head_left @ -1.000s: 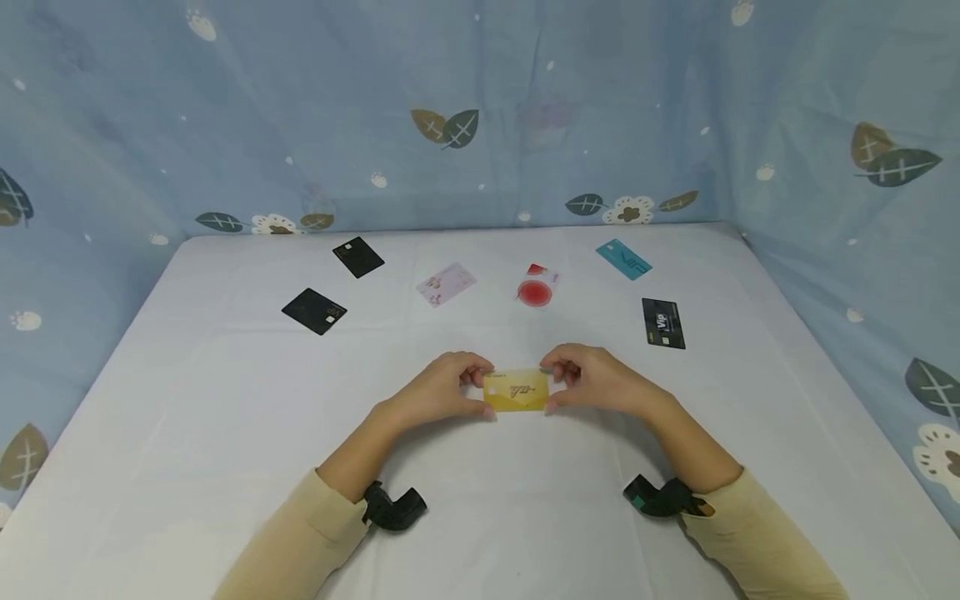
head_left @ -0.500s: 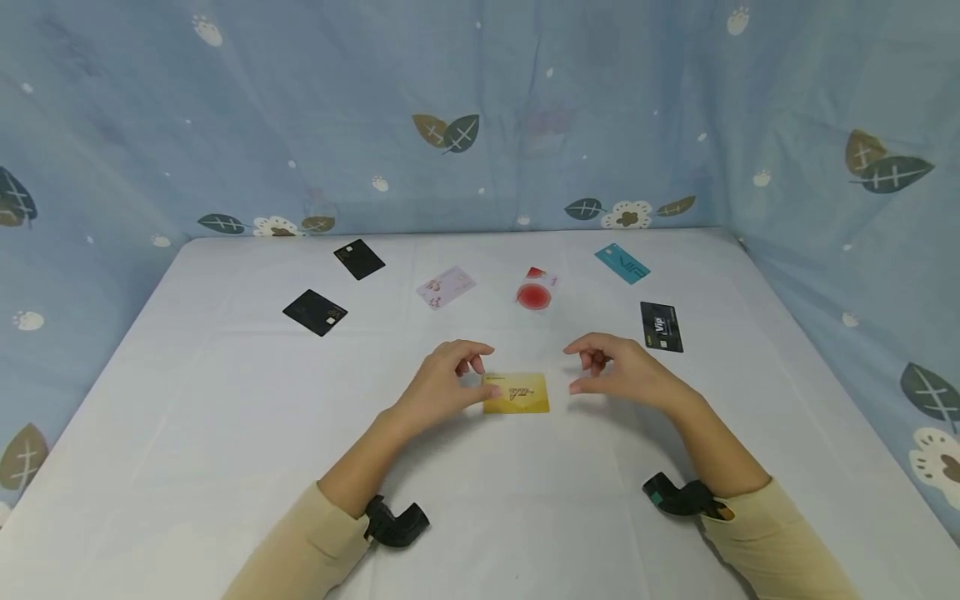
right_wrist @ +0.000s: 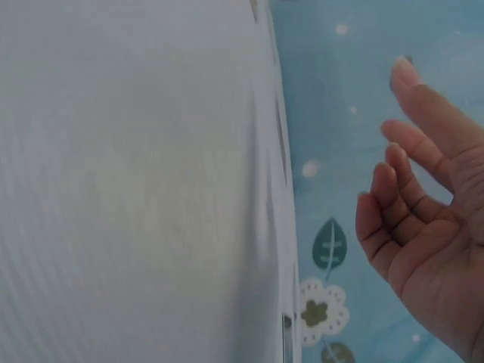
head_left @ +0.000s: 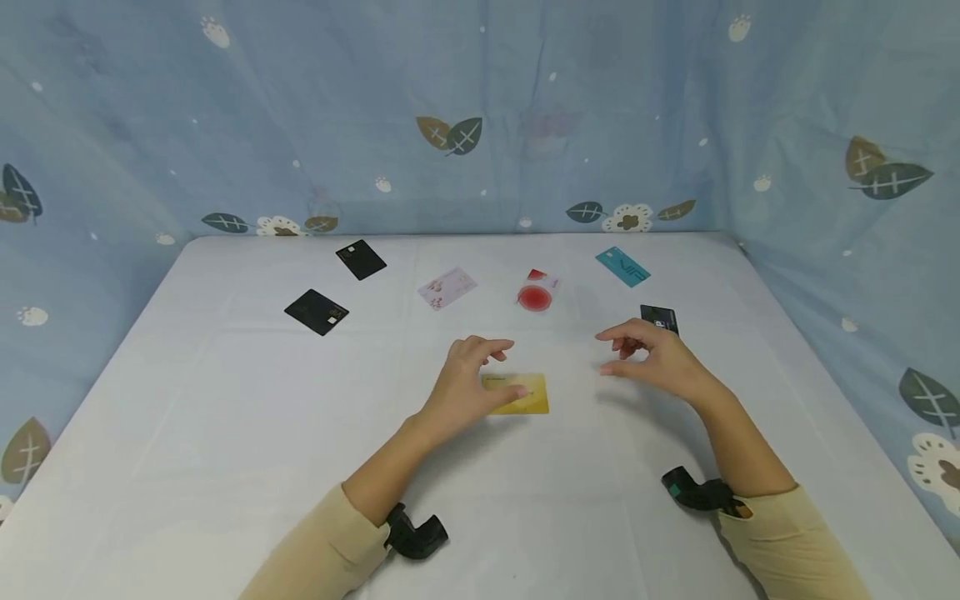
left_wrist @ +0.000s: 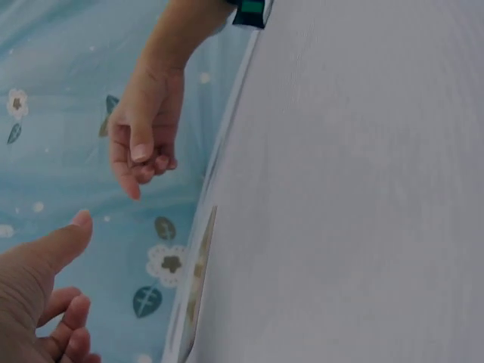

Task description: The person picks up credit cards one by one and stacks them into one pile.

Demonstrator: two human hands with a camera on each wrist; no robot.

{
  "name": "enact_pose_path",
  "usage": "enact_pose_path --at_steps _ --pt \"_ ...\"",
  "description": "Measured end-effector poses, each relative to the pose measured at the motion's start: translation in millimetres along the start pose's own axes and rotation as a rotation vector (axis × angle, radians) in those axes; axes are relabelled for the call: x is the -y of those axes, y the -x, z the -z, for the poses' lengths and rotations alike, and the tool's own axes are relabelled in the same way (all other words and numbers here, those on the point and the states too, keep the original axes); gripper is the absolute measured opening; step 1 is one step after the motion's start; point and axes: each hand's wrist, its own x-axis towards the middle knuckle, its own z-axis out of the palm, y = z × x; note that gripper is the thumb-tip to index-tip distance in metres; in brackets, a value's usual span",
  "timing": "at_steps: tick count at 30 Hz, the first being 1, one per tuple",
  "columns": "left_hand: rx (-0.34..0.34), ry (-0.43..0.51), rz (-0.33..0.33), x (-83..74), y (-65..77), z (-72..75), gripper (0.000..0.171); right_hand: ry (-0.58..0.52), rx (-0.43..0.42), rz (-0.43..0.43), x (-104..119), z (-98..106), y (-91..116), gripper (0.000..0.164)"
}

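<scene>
Yellow card [head_left: 536, 402], flat, partly under L hand [head_left: 467, 379]

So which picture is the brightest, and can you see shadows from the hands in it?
Head view: brightest, yes, with soft grey shadows on the white table beneath the left hand and the right hand; left wrist view: dimmer, with faint fine stripes over the white; right wrist view: also dim, with faint streaks on the white.
</scene>
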Motion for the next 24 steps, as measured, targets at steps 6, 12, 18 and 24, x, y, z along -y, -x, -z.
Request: enact_pose_path --at_steps 6,12,18,24 --pt "-0.018 -0.016 -0.005 -9.1 -4.0 -12.8 0.055 0.017 -0.036 -0.030 -5.4 12.3 3.9 0.041" --pt "-0.004 -0.045 -0.009 -18.0 -6.3 -22.8 0.056 -0.005 -0.056 -0.072 -13.7 20.1 8.2 0.041" --pt "0.025 -0.093 -0.014 -23.2 -9.8 -36.4 0.060 -0.001 -0.082 -0.071 -24.2 29.4 12.2 0.040" --pt "0.060 -0.113 -0.008 -31.0 -16.5 -52.0 0.063 0.055 -0.108 -0.081 -33.3 41.8 12.5 0.037"
